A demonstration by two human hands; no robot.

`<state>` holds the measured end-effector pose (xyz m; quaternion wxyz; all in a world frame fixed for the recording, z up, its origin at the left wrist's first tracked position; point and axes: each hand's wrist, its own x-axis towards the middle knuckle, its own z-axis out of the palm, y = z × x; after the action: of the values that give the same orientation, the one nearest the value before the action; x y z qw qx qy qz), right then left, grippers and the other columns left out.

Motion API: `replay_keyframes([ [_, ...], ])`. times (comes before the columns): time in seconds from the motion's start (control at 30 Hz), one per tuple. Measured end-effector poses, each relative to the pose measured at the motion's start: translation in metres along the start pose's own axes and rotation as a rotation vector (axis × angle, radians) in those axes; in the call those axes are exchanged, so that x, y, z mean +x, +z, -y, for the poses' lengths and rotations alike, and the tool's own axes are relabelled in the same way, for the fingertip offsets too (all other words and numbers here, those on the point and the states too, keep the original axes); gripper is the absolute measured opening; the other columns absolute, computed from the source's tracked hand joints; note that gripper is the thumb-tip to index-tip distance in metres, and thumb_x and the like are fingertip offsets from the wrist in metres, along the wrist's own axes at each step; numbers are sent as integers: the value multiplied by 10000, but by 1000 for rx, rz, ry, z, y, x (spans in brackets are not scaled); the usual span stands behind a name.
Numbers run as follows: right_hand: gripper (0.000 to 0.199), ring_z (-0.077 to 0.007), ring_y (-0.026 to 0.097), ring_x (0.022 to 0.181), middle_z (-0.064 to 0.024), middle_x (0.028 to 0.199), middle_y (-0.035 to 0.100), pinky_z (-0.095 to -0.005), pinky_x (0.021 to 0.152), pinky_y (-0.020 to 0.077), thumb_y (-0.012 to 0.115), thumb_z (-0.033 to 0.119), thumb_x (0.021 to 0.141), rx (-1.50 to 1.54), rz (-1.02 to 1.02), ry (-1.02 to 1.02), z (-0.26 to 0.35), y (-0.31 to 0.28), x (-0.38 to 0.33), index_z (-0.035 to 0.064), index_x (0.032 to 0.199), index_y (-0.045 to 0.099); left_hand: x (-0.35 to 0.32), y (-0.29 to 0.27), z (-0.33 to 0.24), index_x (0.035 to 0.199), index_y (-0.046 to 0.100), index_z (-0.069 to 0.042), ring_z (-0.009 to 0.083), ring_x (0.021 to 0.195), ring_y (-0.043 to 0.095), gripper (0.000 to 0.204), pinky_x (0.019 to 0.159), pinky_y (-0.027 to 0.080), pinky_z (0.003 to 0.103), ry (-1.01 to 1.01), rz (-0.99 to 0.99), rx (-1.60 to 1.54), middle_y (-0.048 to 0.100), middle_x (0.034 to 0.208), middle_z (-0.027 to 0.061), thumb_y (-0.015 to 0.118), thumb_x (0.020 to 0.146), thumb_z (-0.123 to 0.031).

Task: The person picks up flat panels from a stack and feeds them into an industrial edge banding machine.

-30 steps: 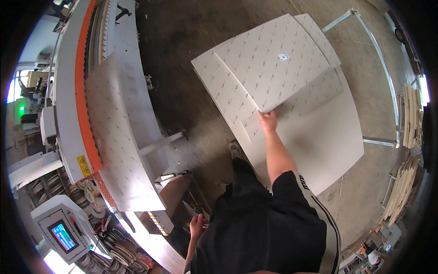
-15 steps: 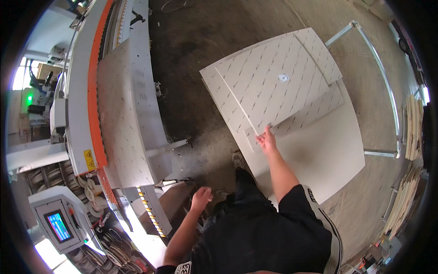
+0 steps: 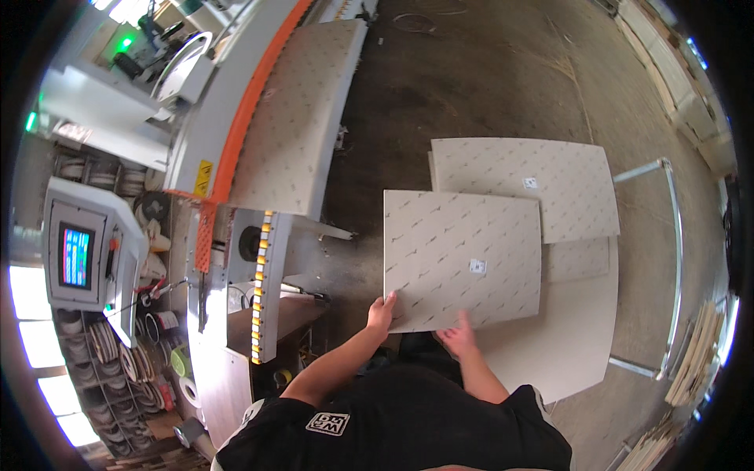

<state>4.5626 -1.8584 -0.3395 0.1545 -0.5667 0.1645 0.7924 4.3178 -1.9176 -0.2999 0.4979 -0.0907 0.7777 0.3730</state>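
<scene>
A light-coloured board (image 3: 448,235), printed with slanting rows of small dark marks and bearing a white label, is held in front of me. My left hand (image 3: 380,312) is closed on its left edge, close to the near corner. At the near edge, my right hand (image 3: 459,339) grips it with the index finger laid on the top face. Behind it and to the right, a similar labelled board (image 3: 510,161) lies on a stack. Under that, a larger plain board (image 3: 550,337) shows its bare surface.
On the left runs a long machine with an orange strip (image 3: 253,118) and yellow rollers (image 3: 260,290); another patterned board (image 3: 314,86) lies on it. A control screen (image 3: 76,257) stands at far left. A metal frame (image 3: 674,259) surrounds the stack's right side.
One board has come off the top of the stack toward me. My left hand, previously empty, has taken its left edge. My right hand has drawn back nearer my body, and my view has turned.
</scene>
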Motion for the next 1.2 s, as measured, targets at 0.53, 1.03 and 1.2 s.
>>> replay_keyframes([
  [0.53,627,-237,565,1095,-56,1300,556,-410,864,476,491,624,932,-148,-254,-342,38,-79,42,156,1349,487,-140,-199,92,775,630,-2,71,647,435,471,581,396,284,275,-549,-174,528,655,-29,613,951,-438],
  [1.03,639,-130,594,596,-5,780,661,-266,476,434,489,677,919,-871,108,-711,-178,137,-2,70,968,683,-271,-359,285,966,694,17,114,706,539,478,663,446,283,221,-986,-860,648,817,18,546,979,-438],
  [1.2,700,-155,643,586,-60,753,686,-284,501,486,417,677,946,-1292,350,-582,-257,166,-40,32,940,689,-305,-401,365,1149,649,47,200,941,601,545,864,465,360,173,-1074,-919,670,1060,97,518,971,-451],
])
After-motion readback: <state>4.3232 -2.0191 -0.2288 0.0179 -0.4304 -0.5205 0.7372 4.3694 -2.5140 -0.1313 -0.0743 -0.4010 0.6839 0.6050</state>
